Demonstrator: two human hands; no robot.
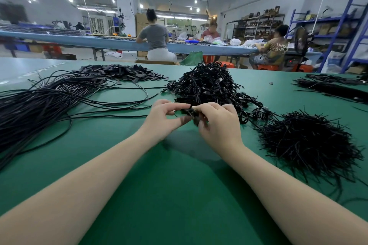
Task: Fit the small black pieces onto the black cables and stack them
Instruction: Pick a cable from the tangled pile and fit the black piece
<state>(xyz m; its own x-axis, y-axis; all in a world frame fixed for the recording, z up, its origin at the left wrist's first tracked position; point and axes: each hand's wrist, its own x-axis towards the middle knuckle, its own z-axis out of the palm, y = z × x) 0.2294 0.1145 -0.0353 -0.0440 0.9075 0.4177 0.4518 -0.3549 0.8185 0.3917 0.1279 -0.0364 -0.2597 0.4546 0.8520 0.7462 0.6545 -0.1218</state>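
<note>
— Green bench mat (179,185), workshop floor. Item one?

— Left hand (163,119) and right hand (217,123), together over the mat, both pinching one small black piece (189,112) on a cable end; fit unclear.

— Behind them?

— Stack of fitted, looped cables (209,85), large. Left: bare black cables (39,105), many unworked. Far left: heap of loose pieces (119,73). Right: short black strands (308,141).

— Progress?

— Roughly midway, I'd judge; plenty remains.
</note>
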